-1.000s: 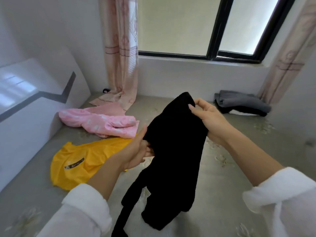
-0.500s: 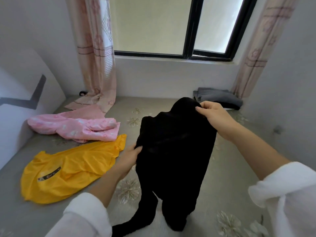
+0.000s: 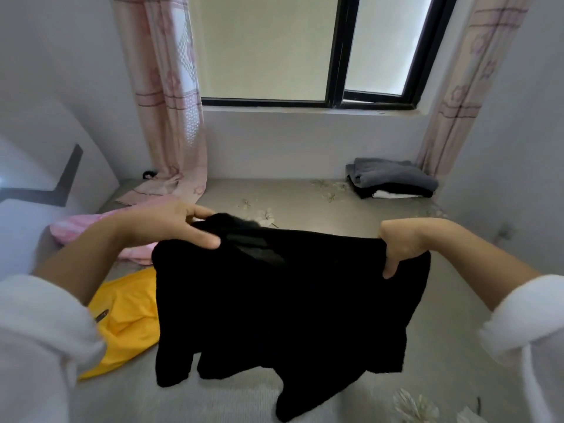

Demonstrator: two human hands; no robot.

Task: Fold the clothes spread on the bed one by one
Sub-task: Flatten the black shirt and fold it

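A black garment [image 3: 283,303] hangs spread wide in the air above the grey bed [image 3: 451,325]. My left hand [image 3: 171,227] pinches its upper left corner. My right hand [image 3: 406,242] grips its upper right corner. Its lower edge and a sleeve dangle toward the sheet. A yellow shirt [image 3: 128,319] lies on the bed at the left, partly hidden by my left arm and the black garment. A pink garment [image 3: 76,228] lies crumpled behind it, mostly covered by my left forearm.
A folded stack with a grey garment [image 3: 390,175] on top sits in the far right corner by the wall. Pink curtains [image 3: 164,102] hang at both sides of the window, the left one trailing onto the bed. A white headboard [image 3: 33,166] stands at the left.
My left hand has risen from the garment's lower side to its top left corner. Both hands have moved apart, and the bunched black garment now hangs stretched out flat between them.
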